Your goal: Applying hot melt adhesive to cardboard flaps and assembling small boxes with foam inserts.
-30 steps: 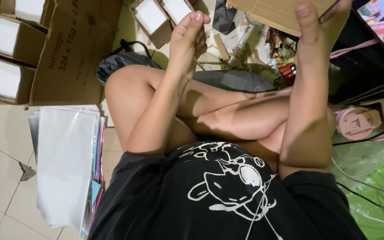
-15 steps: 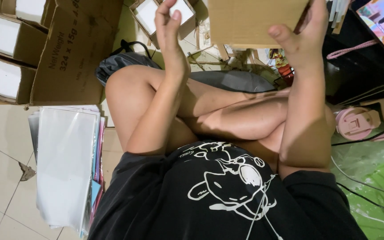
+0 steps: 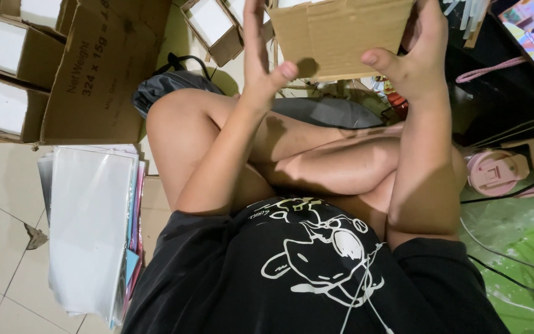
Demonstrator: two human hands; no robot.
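I sit cross-legged on the floor and hold a brown cardboard box up in front of me, above my knees. My right hand grips its right side, thumb pressed on the front face. My left hand stands upright at the box's left edge, fingers straight, thumb touching the lower left corner.
Open cardboard boxes with white contents and a large flat carton lie at the left. A stack of clear plastic sleeves rests beside my left thigh. A dark bag lies beyond my knee. A pink round device and cables sit at right.
The cardboard box has come down and nearer to me. My left hand has moved from open air to the box's left edge; my right hand stays on the box.
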